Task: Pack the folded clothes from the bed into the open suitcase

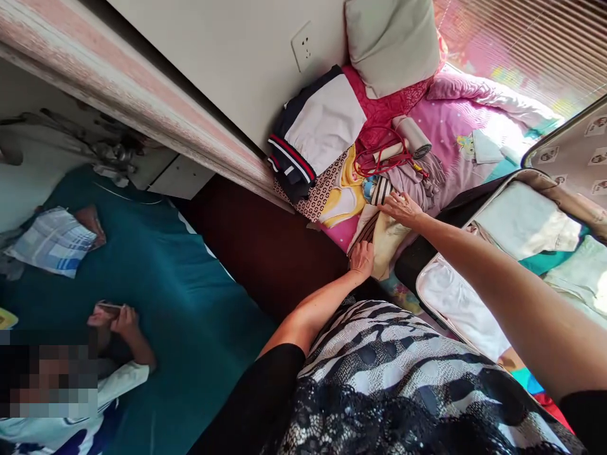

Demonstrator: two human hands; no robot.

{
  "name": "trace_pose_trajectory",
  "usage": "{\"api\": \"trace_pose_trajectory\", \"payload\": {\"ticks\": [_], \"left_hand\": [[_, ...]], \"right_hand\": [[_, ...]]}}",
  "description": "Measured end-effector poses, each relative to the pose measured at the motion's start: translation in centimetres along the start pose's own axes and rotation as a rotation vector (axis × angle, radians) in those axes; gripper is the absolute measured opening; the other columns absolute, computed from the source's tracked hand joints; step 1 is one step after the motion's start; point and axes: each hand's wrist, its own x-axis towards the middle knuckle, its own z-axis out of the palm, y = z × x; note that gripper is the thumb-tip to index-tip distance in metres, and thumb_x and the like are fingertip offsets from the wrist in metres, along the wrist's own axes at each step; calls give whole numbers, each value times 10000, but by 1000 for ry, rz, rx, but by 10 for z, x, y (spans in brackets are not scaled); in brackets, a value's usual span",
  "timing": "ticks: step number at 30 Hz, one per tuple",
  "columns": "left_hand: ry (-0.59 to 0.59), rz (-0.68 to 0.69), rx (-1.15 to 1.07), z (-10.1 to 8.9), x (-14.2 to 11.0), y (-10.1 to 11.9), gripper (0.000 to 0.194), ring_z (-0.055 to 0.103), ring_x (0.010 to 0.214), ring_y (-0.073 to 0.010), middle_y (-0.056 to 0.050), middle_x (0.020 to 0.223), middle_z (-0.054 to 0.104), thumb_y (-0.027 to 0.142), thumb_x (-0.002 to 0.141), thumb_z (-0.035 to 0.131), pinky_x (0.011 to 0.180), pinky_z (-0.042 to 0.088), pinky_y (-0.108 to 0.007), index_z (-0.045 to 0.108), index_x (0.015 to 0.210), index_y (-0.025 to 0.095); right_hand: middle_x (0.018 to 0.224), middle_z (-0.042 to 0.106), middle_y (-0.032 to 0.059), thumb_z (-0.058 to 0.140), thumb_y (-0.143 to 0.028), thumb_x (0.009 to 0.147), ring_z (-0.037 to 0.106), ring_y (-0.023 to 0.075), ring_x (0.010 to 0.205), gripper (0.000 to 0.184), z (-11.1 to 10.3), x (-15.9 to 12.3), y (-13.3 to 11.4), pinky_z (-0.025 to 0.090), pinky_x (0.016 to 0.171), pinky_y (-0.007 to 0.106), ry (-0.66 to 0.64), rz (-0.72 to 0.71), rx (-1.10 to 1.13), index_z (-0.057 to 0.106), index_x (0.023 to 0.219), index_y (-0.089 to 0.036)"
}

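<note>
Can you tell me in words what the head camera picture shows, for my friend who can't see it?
A person's left hand and right hand press flat on a cream folded cloth lying on a pink bed, beside an open suitcase. A hair dryer with a red cord lies farther up the bed, near folded clothes.

Folded clothes: a navy, white and red stack [315, 129] against the wall, on the pink bed.
Pillow: a pale cushion [392, 43] propped at the head of the bed.
Hair dryer: a light-coloured dryer [411, 136] lying beside a tangled red cord [374, 158].
Socket: a white wall outlet [303, 45] above the clothes.
Suitcase: open [478, 221], with pale folded items inside.
Lower bed: teal sheet [180, 297], a checked cloth [54, 240] on it.
Other person: lying at lower left, their hands [116, 316] holding a small object.
</note>
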Motion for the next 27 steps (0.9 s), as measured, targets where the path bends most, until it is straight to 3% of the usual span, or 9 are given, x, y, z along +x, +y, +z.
{"api": "trace_pose_trajectory", "payload": {"ticks": [4,7,9,12,14,17,22,24,27], "left_hand": [[-86,-31,-88,12,-20,6,397,659,1268,-296,-158,1359,701,36,1013,548,1094,527,-405,673,1356,191],[-66,-130,-271,6,-25,-2,509,712,1225,-283,-143,1319,763,17,946,632,1057,531,-367,685,1423,188],[-42,-222,-442,-2,-22,-12,429,752,1135,-271,-118,1188,814,45,936,675,1000,536,-344,766,1329,192],[-13,-324,-591,-15,-19,-28,183,769,948,-255,-84,933,818,127,907,757,886,541,-323,845,1065,154],[-5,-325,-598,-25,-23,-39,144,754,858,-237,-63,848,796,177,876,790,823,537,-309,843,1000,126],[52,-286,-704,-43,-43,-56,283,736,823,-214,-46,843,791,335,808,866,794,542,-296,830,979,113],[383,-172,-1194,-101,-61,-70,628,734,798,-217,-23,830,790,512,403,1049,898,621,-413,779,861,179],[435,-54,-1253,-128,-56,-53,582,759,842,-233,-3,857,802,488,404,1062,978,637,-482,783,844,228],[404,107,-1267,-155,-53,4,539,798,1007,-273,-13,987,837,498,496,1063,1079,630,-529,824,927,280]], "right_hand": [[1228,719,224,519,-222,1020,537,360,1263,310,-3,-8,16,401,1024,470,-27,-61,-14,808,1117,-164],[1272,734,208,524,-156,984,529,357,1287,284,-9,-22,26,379,958,431,-16,-96,23,799,1049,-167],[1195,768,176,557,-105,910,559,338,1241,287,-13,-32,30,370,920,401,-39,-62,86,792,1057,-179],[930,769,101,593,-88,813,626,264,968,347,-27,-46,32,357,821,347,-135,62,229,781,1082,-200],[811,726,59,603,-125,807,602,216,796,319,-42,-55,27,335,751,325,-119,123,345,768,1071,-198],[735,667,21,611,-181,803,552,170,706,219,-71,-75,9,309,698,304,115,129,544,721,992,-193],[774,619,-20,675,-386,841,511,134,715,198,-111,-137,-36,398,700,263,624,143,1054,609,923,-218],[788,607,-24,697,-526,870,517,156,740,298,-117,-174,-48,451,699,284,770,236,1227,576,899,-256],[836,619,-4,723,-688,871,555,197,795,430,-114,-250,-61,520,726,342,950,422,1318,589,913,-282]]}}
